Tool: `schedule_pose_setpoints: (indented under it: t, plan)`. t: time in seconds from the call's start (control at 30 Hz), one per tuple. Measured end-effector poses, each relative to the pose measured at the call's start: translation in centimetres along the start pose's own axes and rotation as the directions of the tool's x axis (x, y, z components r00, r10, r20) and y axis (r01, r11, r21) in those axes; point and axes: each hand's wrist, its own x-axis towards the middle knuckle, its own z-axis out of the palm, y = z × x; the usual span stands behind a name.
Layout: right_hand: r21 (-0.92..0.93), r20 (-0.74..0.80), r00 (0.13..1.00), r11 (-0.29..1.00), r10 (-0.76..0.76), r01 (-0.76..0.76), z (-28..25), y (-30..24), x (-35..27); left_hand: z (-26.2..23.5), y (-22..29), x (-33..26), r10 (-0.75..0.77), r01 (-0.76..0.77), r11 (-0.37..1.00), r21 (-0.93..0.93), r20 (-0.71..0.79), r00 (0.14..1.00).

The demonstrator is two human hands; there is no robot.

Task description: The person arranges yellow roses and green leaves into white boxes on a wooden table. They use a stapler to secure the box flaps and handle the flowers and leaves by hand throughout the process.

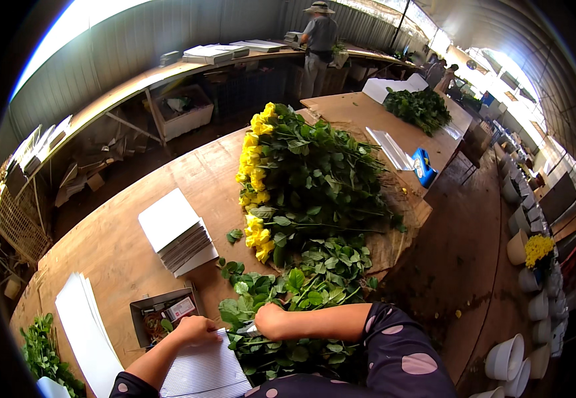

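Note:
A white corrugated cardboard sheet (205, 368) lies close in front of me. My left hand (196, 330) is at its top edge, fingers curled down onto it. Just right of it, my right hand (271, 322) is closed in a fist above green leafy stems (294, 355). A small greyish-silver piece shows at its knuckles; what it is I cannot make out. Beyond lies a big pile of yellow roses (253, 166), blooms to the left and leafy stems to the right. An open cardboard box (143, 325) with rubber bands and a small packet sits beside my left hand.
A stack of white cardboard sheets (172, 222) stands on the wooden table (115, 232). Long white sheets (85, 331) lie at left. Farther off are a blue tape dispenser (424, 167) and more greenery (418, 109). White buckets (504, 357) line the right. Another person (319, 46) stands at the back bench.

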Motion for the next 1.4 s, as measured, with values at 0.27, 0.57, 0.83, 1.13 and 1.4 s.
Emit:
schedule_pose_setpoints:
  t: [0.27, 0.57, 0.83, 1.13, 1.4]
  plan:
    - [-0.013, 0.008, 1.000, 1.000, 0.013, -0.013, -0.1, 0.0, 0.2, 0.0, 0.9, 0.7, -0.107, 0.107, 0.993, 0.044, -0.001, 0.994]
    - [-0.074, 0.069, 0.996, 0.996, 0.053, -0.048, -0.3, 0.2, 0.5, -0.6, 2.4, 0.8, -0.142, 0.143, 0.988, 0.050, -0.037, 0.989]
    - [-0.189, -0.167, 0.986, 0.982, -0.024, -0.008, -2.9, 1.7, -2.4, 0.9, 1.9, -0.1, -0.125, 0.139, 0.988, 0.063, -0.198, 0.972]
    - [-0.208, -0.433, 0.884, 0.973, -0.179, 0.095, -4.7, 3.2, -2.2, 0.7, 1.8, 0.5, -0.195, 0.196, 0.981, -0.001, -0.119, 0.974]
    - [-0.232, -0.286, 0.934, 0.961, -0.213, 0.148, -5.4, 3.0, -1.1, -0.8, 1.6, 0.2, -0.212, 0.208, 0.971, -0.114, -0.018, 0.977]
